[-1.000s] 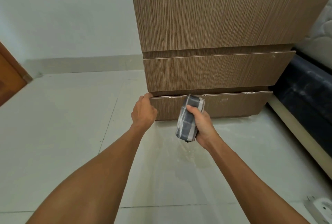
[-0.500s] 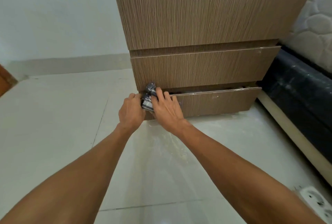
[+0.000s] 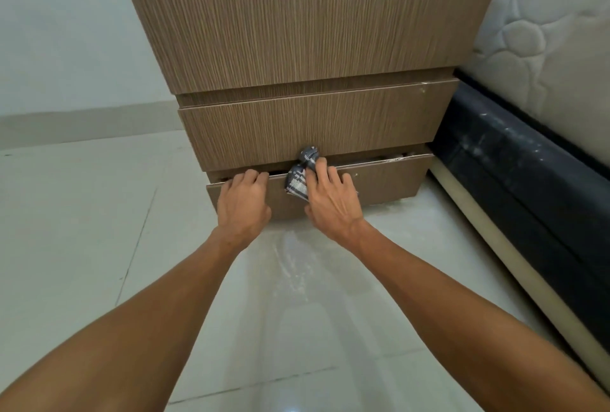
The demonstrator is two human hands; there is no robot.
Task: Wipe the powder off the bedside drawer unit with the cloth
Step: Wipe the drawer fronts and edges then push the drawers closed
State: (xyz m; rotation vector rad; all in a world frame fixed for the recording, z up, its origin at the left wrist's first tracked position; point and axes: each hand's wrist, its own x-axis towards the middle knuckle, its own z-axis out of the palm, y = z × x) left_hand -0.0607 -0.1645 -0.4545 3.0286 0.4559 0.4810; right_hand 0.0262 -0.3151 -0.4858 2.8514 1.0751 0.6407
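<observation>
Both hands at bottom drawer's top edge, low on the brown wood-grain bedside drawer unit (image 3: 307, 31).

Left hand (image 3: 242, 203) hooks fingers over the slightly open bottom drawer (image 3: 379, 180). Right hand (image 3: 330, 203) presses the bunched grey-blue checked cloth (image 3: 302, 175) on that edge, its long axis upright. Powdery pale tiled floor (image 3: 82, 230) lies open leftward; dark bed base (image 3: 515, 167) crowds the right.

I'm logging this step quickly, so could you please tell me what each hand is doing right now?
Left hand: fingers hooked over the top edge of the bottom drawer, gripping it.
Right hand: pressing the cloth against that drawer's top edge.
</observation>
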